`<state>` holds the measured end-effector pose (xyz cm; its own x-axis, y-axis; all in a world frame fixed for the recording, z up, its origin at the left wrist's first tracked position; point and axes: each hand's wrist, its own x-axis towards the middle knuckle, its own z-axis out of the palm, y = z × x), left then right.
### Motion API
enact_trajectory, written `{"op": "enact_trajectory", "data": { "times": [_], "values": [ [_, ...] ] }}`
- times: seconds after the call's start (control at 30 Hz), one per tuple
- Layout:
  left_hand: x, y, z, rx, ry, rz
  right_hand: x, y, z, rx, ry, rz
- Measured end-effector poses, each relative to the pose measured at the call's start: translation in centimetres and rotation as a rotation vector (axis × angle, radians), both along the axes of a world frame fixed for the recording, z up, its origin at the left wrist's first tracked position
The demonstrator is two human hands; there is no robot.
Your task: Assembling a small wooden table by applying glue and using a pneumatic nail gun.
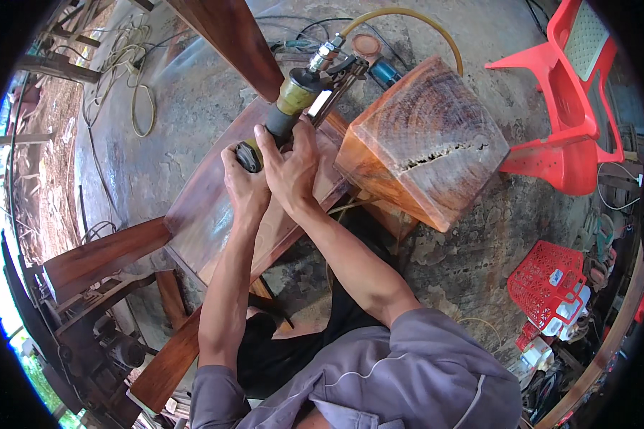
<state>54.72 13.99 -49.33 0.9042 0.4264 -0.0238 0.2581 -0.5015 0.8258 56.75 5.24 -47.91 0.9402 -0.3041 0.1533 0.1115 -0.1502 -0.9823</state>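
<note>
Both my hands are closed around a yellow-green and grey pneumatic nail gun (293, 100) over a reddish-brown wooden piece. My left hand (246, 187) grips the black-capped head of the tool. Just to its right, my right hand (290, 161) wraps the grey handle. A metal coupling (327, 53) joins the handle's far end to a yellow air hose (415, 20). Below lies a glossy wooden panel (207, 189) with wooden legs (107, 257) sticking out at its corners. The nail gun's nose is hidden by my hands, so I cannot tell whether it touches wood.
A large wooden block (429, 136) with a cracked end stands close on the right. Beyond it is a red plastic chair (569, 129). A red basket (547, 279) lies at the right among clutter. Loose cords (132, 64) cross the concrete floor; dark machinery (100, 350) stands at the lower left.
</note>
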Motion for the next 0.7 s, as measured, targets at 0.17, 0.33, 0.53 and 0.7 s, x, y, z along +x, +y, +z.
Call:
{"op": "enact_trajectory", "data": {
  "times": [0.17,0.33,0.53,0.7],
  "values": [
    [-0.3,-0.6,0.9,-0.004,0.044,0.024,-0.1,-0.5,-0.3,-0.134,-0.138,-0.021],
    [-0.3,-0.3,0.5,0.008,0.0,0.046,0.1,-0.1,-0.6,-0.202,-0.135,0.002],
    [0.2,0.5,-0.2,-0.058,0.028,0.064,0.5,0.3,-0.4,-0.121,-0.218,-0.031],
    [0.1,0.2,-0.2,-0.027,0.039,0.051,0.4,-0.3,-1.0,-0.284,-0.304,-0.036]
  ]
}}
